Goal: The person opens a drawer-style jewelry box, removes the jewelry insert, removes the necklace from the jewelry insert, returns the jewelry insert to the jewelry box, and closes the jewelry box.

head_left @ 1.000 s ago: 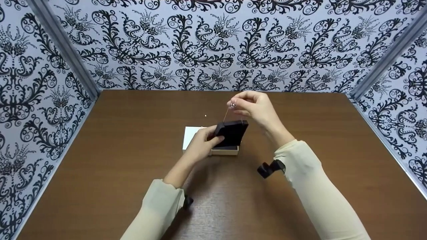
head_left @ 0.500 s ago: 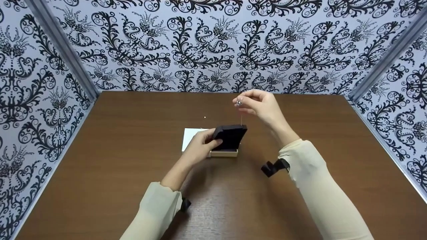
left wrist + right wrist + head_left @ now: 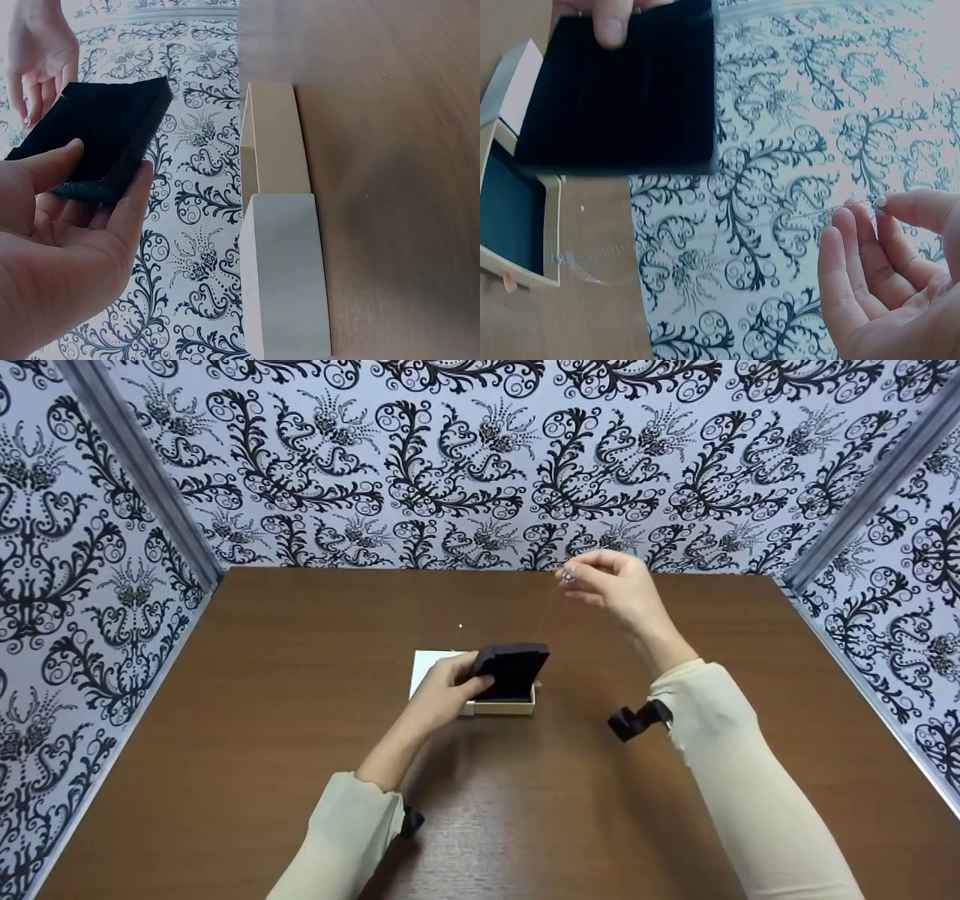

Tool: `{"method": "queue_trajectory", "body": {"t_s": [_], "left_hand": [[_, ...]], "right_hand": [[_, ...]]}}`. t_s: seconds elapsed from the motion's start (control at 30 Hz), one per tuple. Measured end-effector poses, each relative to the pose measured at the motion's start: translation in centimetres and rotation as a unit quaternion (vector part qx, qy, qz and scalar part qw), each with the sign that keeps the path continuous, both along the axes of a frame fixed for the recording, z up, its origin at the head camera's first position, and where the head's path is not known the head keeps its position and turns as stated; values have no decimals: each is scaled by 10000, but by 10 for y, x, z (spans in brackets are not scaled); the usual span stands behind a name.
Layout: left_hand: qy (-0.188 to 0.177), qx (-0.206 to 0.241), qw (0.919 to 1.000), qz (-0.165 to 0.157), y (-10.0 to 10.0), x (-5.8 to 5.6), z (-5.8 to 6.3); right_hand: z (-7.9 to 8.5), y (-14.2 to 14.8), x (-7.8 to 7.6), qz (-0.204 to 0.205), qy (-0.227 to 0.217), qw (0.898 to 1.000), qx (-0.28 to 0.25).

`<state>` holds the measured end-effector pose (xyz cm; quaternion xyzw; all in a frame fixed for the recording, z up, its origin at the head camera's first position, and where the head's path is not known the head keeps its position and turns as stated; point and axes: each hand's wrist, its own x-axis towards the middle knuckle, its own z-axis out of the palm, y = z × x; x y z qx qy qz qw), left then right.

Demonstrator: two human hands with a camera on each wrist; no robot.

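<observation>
My left hand (image 3: 442, 690) grips a square black foam pad (image 3: 514, 671) by its left edge, thumb on the face and fingers behind. Tilted up, the pad (image 3: 105, 112) stands over the box in the head view. To its upper right, my right hand (image 3: 626, 592) pinches a small sparkling pendant (image 3: 880, 202) between thumb and fingertips. A fine chain (image 3: 825, 211) runs left from the pendant in the right wrist view, its loose end blurred beside the box. Under the pad, a cream box drawer (image 3: 277, 135) sits partly out of its white sleeve (image 3: 289, 270).
A small white speck (image 3: 460, 625) lies on the brown table (image 3: 300, 660) behind the box. A short ribbon tab (image 3: 508, 282) shows at the drawer's end. Patterned wall panels (image 3: 480, 457) stand at the back and both sides.
My right hand has moved right and slightly up with the pendant, and the chain has come away from the pad. The left hand has lowered the pad slightly, a little leftward.
</observation>
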<state>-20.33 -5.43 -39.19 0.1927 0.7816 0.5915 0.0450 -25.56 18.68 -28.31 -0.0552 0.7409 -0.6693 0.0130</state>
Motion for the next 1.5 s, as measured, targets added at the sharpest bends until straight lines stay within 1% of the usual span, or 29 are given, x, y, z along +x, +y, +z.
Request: {"method": "queue_trajectory", "body": {"t_s": [0.1,0.33,0.43,0.67,0.87,0.97,1.17,1.3,1.5], "left_hand": [[19,-17,10000,-5,-2,0,0],[-40,62,10000,-35,-3,-1,0],[-55,88,9999,-22,-4,-1,0],[54,67,10000,35,-5,-2,0],[40,108,9999,74,-6,-2,-1],[18,129,9999,89,-7,-3,-2],[-5,118,9999,91,-8,-3,-1],[-105,117,9998,92,-10,-3,-1],[-120,104,9998,85,-12,-4,-1]], "right_hand": [[2,8,-4,-119,-77,9999,-77],[4,26,-19,-576,-230,9979,-201],[4,33,-24,-661,-313,9971,-191],[-3,47,-34,-807,-490,9948,-379],[-14,57,-39,-953,-569,9929,-427],[-22,62,-40,-954,-678,9919,-485],[-40,71,-40,-845,-937,9912,-394],[-52,76,-40,-791,-1098,9900,-395],[-67,79,-39,-692,-1195,9896,-406]]}}
